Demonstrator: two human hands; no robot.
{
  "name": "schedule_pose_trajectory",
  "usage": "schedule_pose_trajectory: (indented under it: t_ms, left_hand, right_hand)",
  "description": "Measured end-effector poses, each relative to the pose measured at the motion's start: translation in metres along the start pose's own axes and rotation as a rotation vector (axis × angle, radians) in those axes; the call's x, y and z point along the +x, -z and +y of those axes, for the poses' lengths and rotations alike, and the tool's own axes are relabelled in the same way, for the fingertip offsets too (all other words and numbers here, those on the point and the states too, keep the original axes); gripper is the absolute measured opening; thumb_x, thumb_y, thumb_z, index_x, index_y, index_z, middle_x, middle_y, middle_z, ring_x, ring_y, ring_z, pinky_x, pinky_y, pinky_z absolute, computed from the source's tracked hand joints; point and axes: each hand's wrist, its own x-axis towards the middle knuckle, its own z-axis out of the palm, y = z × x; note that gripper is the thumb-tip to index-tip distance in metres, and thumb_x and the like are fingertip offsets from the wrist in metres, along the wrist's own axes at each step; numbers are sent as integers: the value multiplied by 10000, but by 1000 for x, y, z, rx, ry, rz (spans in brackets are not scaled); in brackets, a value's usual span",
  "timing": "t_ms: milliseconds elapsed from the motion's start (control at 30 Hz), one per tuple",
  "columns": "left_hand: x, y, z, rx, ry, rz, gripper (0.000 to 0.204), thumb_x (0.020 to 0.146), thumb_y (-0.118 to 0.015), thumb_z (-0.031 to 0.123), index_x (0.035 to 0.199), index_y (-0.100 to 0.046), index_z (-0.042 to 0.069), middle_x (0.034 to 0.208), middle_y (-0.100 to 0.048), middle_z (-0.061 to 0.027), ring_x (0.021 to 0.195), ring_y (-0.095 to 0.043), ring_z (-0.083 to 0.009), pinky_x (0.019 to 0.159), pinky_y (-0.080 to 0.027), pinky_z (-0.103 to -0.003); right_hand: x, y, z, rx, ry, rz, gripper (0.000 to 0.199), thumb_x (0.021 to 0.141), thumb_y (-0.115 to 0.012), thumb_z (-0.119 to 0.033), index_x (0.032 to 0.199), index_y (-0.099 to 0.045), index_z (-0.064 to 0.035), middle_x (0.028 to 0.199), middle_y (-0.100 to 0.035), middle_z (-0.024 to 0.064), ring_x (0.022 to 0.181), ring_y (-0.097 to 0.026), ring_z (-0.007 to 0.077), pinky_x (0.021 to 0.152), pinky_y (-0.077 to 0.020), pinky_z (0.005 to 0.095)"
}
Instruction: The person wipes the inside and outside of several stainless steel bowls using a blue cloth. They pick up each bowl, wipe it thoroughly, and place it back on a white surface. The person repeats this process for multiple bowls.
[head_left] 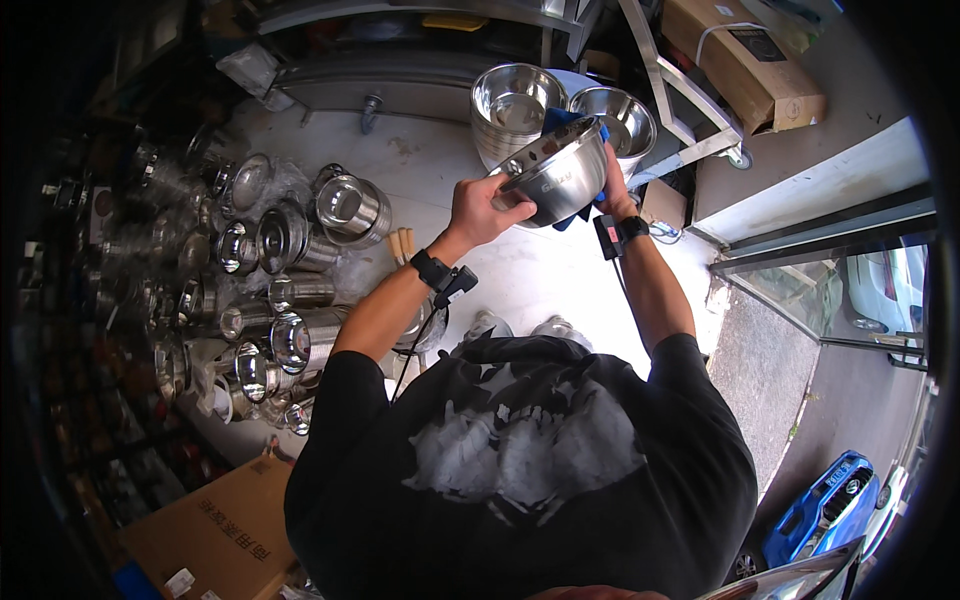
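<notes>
A brushed stainless steel bowl (560, 185) is held up in front of me, tilted on its side. My left hand (487, 210) grips its left edge, thumb along the outer wall. On the opposite side, my right hand (617, 183) is closed against the bowl, its fingers mostly hidden behind it. Dark blue cloth (560, 119) shows over the rim, beside the right hand and below the bowl, pressed to the steel by that hand. Just beyond stand a stack of steel bowls (490, 135) at left and another steel bowl (640, 125) at right.
Many steel pots and bowls, such as a stacked set (352, 210), crowd the floor at left, some in clear plastic. A cardboard box (210, 525) lies lower left; another carton (745, 65) rests upper right. A wheeled metal frame (690, 150) stands at far right, near a doorway.
</notes>
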Motion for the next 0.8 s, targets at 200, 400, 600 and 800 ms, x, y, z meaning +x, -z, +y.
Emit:
schedule_pose_trajectory:
  t_ms: [200, 400, 600, 800]
  left_hand:
    - [13, -8, 10, -47, 8, 61, 182, 836, -760, 109, 977, -712, 4, 820, -755, -48, 761, -701, -96, 703, -529, -250]
    - [30, -5, 4, 475, -211, 77, 315, 792, -780, 337, 783, -609, 72, 685, -664, -79, 625, -672, -281, 552, -511, -349]
    - [25, 19, -17, 684, -450, 5, 365, 817, -744, 404, 776, -566, 88, 700, -631, -71, 655, -651, -285, 608, -511, -394]
    - [13, 25, -26, 756, -531, -15, 399, 775, -785, 412, 675, -544, 110, 646, -600, -35, 601, -627, -235, 559, -483, -350]
  right_hand:
    - [-19, -51, 49, 353, -146, 0, 661, 986, -405, -539, 1405, -503, -37, 1385, -571, 169, 1218, -584, 331, 1079, -444, 475]
    - [-3, -56, 86, 586, -201, -250, 593, 1008, -354, -451, 1302, -544, 28, 1267, -619, 198, 1153, -608, 349, 1043, -471, 476]
    - [-27, -75, 57, 598, -278, -324, 656, 1010, -325, -559, 1377, -512, -49, 1350, -580, 188, 1220, -570, 360, 1080, -430, 497]
    - [-47, -73, 35, 405, -196, -30, 769, 992, -288, -661, 1485, -420, -86, 1483, -480, 175, 1340, -472, 367, 1165, -320, 520]
